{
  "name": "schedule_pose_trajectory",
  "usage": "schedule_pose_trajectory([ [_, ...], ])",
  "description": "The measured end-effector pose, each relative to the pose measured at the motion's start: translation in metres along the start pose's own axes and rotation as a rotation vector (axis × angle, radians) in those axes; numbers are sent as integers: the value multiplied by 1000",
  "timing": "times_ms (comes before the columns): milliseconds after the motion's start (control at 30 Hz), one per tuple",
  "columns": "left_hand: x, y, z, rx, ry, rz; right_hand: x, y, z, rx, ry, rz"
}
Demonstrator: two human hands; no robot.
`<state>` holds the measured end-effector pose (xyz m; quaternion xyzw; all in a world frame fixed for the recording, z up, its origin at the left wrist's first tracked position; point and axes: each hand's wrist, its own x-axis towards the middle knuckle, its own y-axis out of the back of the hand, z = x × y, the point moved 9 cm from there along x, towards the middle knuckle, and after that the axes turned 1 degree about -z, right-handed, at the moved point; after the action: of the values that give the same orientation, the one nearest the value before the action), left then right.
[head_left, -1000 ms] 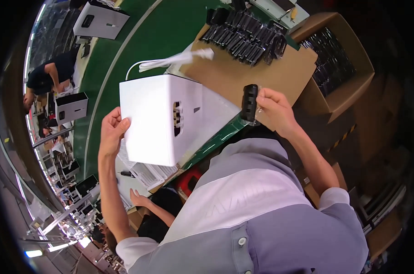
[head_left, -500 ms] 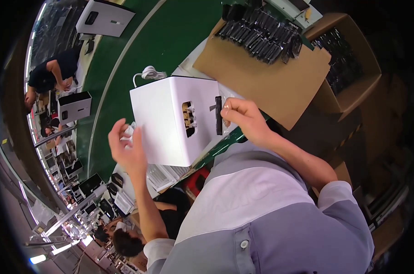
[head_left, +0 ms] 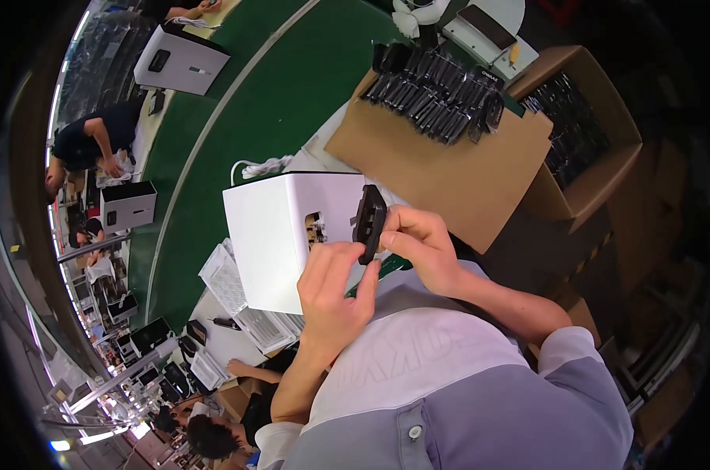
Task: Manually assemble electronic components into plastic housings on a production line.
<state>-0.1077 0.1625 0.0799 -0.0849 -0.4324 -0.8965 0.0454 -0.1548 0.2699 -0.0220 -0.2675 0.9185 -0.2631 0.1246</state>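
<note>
While white box [head_left: 292,235] rests on desk [head_left: 237,345], black part [head_left: 370,222] is pinched against its side by right hand [head_left: 419,244] fingers; left hand [head_left: 331,291] fingers curled on part's lower end.

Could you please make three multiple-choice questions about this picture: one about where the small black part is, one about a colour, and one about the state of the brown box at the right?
1. Where is the small black part?
A. lying on the green belt
B. held by both hands against the white box
C. inside the brown box

2. What colour is the belt behind the white box?
A. green
B. red
C. yellow

3. In what state is the brown box at the right?
A. taped shut
B. crushed flat
C. open, with dark parts inside

Answers:
1 B: the left hand and the right hand both grip the part at the side of the white box.
2 A: the surface is plainly green.
3 C: the top of the box is open and rows of dark parts show inside.
</note>
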Motion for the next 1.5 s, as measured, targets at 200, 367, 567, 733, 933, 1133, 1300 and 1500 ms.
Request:
schedule_pose_trajectory([
  [200,5,1,13,74,-77,80,1,7,-5,212,-41,-15],
  [367,13,9,3,-88,73,-27,10,45,-69,-181,302,162],
  [567,5,8,-31,-545,332,-133,23,23,-90,-532,457,-148],
  [733,-14,1,-64,-905,555,-143,10,17,-91,-576,512,-58],
  [933,-21,-1,-64,-1022,575,-129,5,20,-86,-552,500,-17],
  [1133,-27,-4,-63,-995,565,-196,21,12,-37,-106,-99,-226],
  [1300,-28,-10,-61,-1133,606,-271,16,-4,-62,-333,205,-309],
  [1500,-38,-13,-71,-1266,654,-199,1,-17,-82,-518,320,-387],
])
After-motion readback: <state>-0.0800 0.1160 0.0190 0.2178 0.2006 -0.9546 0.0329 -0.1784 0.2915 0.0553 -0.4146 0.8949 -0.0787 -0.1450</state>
